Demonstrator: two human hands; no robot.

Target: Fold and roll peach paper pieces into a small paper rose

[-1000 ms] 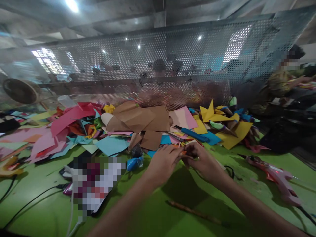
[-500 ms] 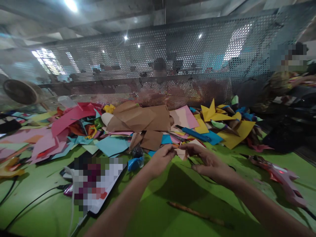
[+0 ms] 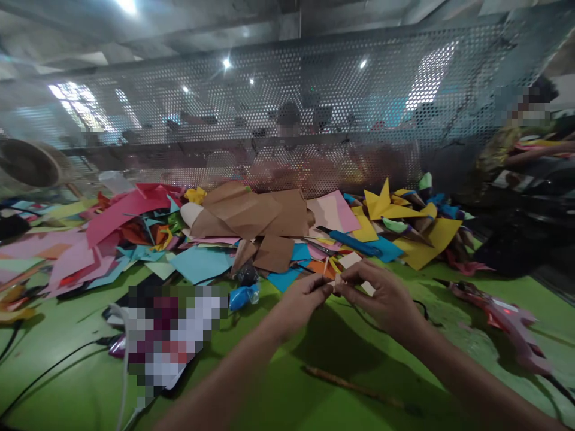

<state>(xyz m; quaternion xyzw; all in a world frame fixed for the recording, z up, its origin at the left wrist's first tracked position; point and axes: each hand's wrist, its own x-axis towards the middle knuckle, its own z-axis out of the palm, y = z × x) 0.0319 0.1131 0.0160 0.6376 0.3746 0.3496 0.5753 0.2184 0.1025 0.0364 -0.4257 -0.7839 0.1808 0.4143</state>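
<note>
Pale paper, cut small and apparently folded, forms the workpiece point(image 3: 338, 279). Its position is above the green table point(image 3: 67, 407), between the fingertips of both hands, just in front of the heaped coloured sheets. The left hand point(image 3: 306, 299) pinches the left side between thumb and fingers. The right hand point(image 3: 380, 293) pinches the right side, thumb below and forefinger above. The fingers cover most of the piece; the exact fold cannot be told.

Handling: expect very low weight and moderate stiffness, like thin card. The surface should be dry and not slippery. Creases and corners are likely to bend or tear under hard pressure. Take hold at opposite edges with the fingertips, and keep the pressure light.

Change from the frame half a second earlier: the fingertips have closed together. In that frame, a gap separated the hands, a wider face of the piece was visible, and the right thumb stood lower and clear of it. Now both thumbs meet near the piece and only a narrow part shows. The pink glue gun point(image 3: 505, 323) and thin stick point(image 3: 345, 384) remain on the table.
</note>
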